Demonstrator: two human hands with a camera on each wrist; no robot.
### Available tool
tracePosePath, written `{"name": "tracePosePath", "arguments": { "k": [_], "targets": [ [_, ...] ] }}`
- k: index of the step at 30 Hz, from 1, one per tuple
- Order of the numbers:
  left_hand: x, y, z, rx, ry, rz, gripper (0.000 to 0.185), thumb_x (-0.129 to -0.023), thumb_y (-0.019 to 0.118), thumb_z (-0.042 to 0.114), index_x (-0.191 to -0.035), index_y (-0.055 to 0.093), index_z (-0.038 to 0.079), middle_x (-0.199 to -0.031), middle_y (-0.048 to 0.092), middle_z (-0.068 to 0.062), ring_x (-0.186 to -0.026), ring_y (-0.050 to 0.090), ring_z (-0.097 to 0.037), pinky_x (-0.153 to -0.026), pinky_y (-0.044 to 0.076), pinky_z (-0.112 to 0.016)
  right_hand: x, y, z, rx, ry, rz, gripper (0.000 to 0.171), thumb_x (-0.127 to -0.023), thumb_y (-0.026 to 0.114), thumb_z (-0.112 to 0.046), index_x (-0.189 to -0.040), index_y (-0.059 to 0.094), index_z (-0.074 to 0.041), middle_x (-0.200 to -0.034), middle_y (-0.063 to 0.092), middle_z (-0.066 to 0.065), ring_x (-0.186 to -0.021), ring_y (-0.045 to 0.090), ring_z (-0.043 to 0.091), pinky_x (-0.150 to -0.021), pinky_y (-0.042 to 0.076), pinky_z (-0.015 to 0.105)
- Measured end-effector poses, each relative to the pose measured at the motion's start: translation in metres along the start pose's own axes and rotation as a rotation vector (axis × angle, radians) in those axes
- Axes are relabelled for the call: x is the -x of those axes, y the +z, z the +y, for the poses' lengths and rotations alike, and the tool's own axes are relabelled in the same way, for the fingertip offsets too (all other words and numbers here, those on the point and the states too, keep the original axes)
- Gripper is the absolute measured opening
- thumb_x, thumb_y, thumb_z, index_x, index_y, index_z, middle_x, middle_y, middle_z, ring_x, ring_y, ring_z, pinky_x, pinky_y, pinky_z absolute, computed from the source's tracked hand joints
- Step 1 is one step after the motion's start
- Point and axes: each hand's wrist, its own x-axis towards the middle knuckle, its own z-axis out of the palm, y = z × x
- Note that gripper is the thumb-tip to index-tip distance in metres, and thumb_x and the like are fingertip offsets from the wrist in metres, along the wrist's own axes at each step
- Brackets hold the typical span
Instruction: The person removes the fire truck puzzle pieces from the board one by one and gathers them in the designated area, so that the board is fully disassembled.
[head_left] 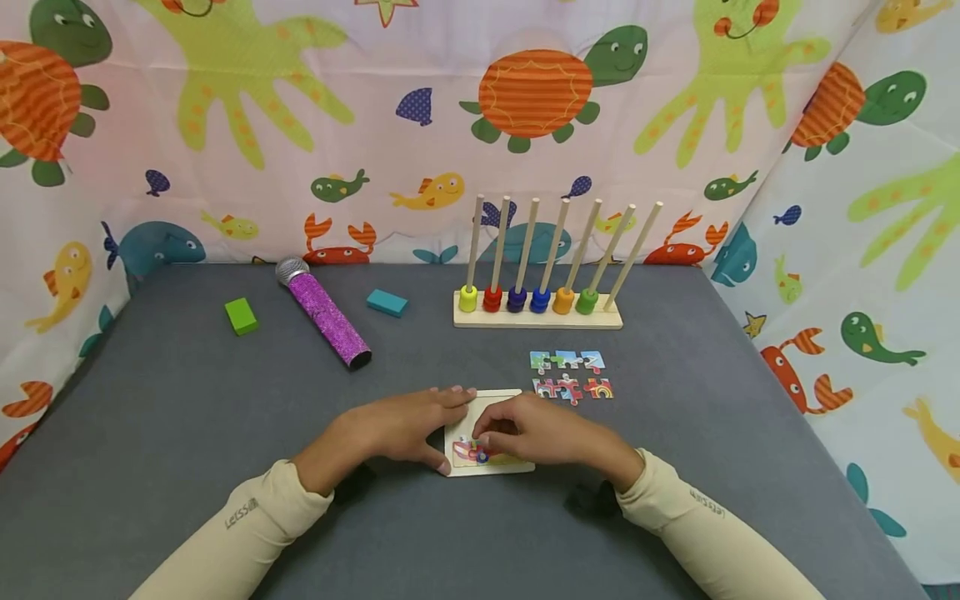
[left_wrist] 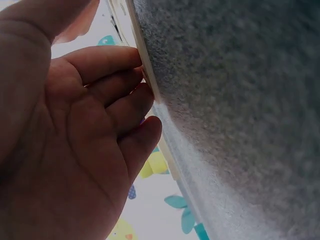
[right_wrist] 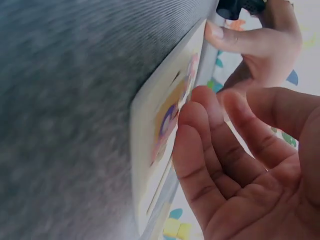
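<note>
A small pale puzzle board (head_left: 495,399) lies on the grey table (head_left: 187,417) near the front. My left hand (head_left: 405,425) holds it by the left side, fingers along the far edge and thumb at the near corner. In the left wrist view its fingertips (left_wrist: 142,75) touch the board's edge (left_wrist: 134,30). My right hand (head_left: 528,429) rests on the board, and its bent fingertips (right_wrist: 192,112) press on the coloured pieces (head_left: 471,452) set in the board (right_wrist: 160,125). I see no piece pinched between them. The left thumb (right_wrist: 235,37) presses the far rim.
Loose puzzle pieces (head_left: 570,375) lie in two rows just beyond the board on the right. Behind them stands a wooden peg rack (head_left: 536,312) with coloured rings. A purple microphone (head_left: 326,317), a green block (head_left: 241,316) and a teal block (head_left: 387,302) lie at the back left. Printed cloth walls surround the table.
</note>
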Motion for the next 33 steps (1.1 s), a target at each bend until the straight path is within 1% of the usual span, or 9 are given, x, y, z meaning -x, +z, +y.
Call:
{"name": "tracePosePath", "arguments": {
  "k": [4,7,12,16,20,23,29,31,33],
  "targets": [
    [0.001,0.003,-0.002,0.024,0.009,0.003,0.085,-0.083,0.077,0.038,-0.150,0.036,0.007,-0.159,0.022,-0.003,-0.145,0.020,-0.023,-0.114,0.022,-0.040,-0.007,0.007,-0.003,-0.009,-0.037,-0.004,0.015,-0.098,0.058,-0.012,-0.103,0.071,-0.009,-0.089,0.068,-0.004,-0.072,0.057,0.005,-0.066,0.049,0.024],
    [0.001,0.003,-0.002,0.042,0.013,0.012,0.085,-0.083,0.077,0.038,-0.151,0.035,0.008,-0.159,0.022,-0.005,-0.144,0.020,-0.025,-0.114,0.023,-0.041,-0.009,0.008,-0.003,-0.020,-0.060,0.006,0.015,-0.097,0.057,-0.008,-0.102,0.071,-0.009,-0.086,0.067,-0.003,-0.071,0.056,0.005,-0.065,0.049,0.024],
    [0.000,0.002,-0.002,0.057,0.021,0.025,0.083,-0.083,0.077,0.035,-0.151,0.036,0.009,-0.159,0.023,-0.006,-0.144,0.020,-0.027,-0.113,0.023,-0.042,-0.012,0.006,-0.004,-0.015,-0.058,0.000,0.018,-0.097,0.054,-0.007,-0.105,0.070,-0.009,-0.082,0.065,-0.001,-0.066,0.051,0.001,-0.061,0.044,0.021],
    [0.000,0.000,-0.002,0.069,0.026,0.028,0.082,-0.083,0.078,0.033,-0.151,0.037,0.011,-0.159,0.024,-0.006,-0.145,0.020,-0.026,-0.114,0.022,-0.042,-0.013,0.004,-0.003,-0.034,-0.043,-0.015,0.020,-0.097,0.053,-0.007,-0.109,0.069,-0.008,-0.083,0.065,0.001,-0.063,0.050,0.002,-0.059,0.043,0.021],
    [0.000,0.000,-0.003,0.074,0.028,0.026,0.083,-0.083,0.078,0.033,-0.151,0.036,0.011,-0.159,0.023,-0.005,-0.145,0.019,-0.025,-0.114,0.022,-0.042,-0.014,0.004,-0.001,-0.065,-0.033,-0.023,0.018,-0.098,0.055,-0.008,-0.109,0.069,-0.007,-0.089,0.066,0.000,-0.066,0.054,0.004,-0.062,0.047,0.023],
    [0.001,0.000,-0.005,0.073,0.035,0.033,0.084,-0.083,0.078,0.033,-0.151,0.036,0.009,-0.159,0.023,-0.007,-0.145,0.019,-0.026,-0.114,0.022,-0.043,-0.015,0.005,0.000,-0.068,-0.039,-0.030,0.014,-0.097,0.058,-0.007,-0.105,0.069,-0.009,-0.093,0.067,-0.002,-0.074,0.056,0.006,-0.068,0.049,0.024],
    [0.004,0.001,-0.005,0.057,0.031,0.030,0.083,-0.083,0.077,0.036,-0.150,0.037,0.009,-0.158,0.024,-0.006,-0.145,0.019,-0.025,-0.114,0.022,-0.042,-0.017,0.010,0.002,-0.029,-0.140,-0.058,0.013,-0.094,0.061,-0.001,-0.101,0.070,-0.009,-0.103,0.061,-0.003,-0.086,0.054,0.009,-0.073,0.048,0.024],
    [0.004,0.001,-0.004,0.061,0.032,0.034,0.083,-0.083,0.077,0.036,-0.150,0.037,0.009,-0.158,0.024,-0.006,-0.145,0.019,-0.024,-0.114,0.022,-0.042,-0.017,0.010,0.001,-0.011,-0.168,-0.051,0.015,-0.092,0.063,0.001,-0.100,0.070,-0.009,-0.106,0.059,-0.002,-0.086,0.054,0.010,-0.074,0.049,0.024],
    [0.003,0.001,-0.003,0.071,0.029,0.037,0.082,-0.083,0.077,0.035,-0.150,0.038,0.009,-0.158,0.025,-0.006,-0.145,0.019,-0.024,-0.114,0.022,-0.042,-0.017,0.009,0.001,-0.005,-0.171,-0.048,0.016,-0.092,0.063,0.002,-0.100,0.071,-0.009,-0.108,0.057,-0.002,-0.085,0.053,0.009,-0.073,0.049,0.024]
  ]
}}
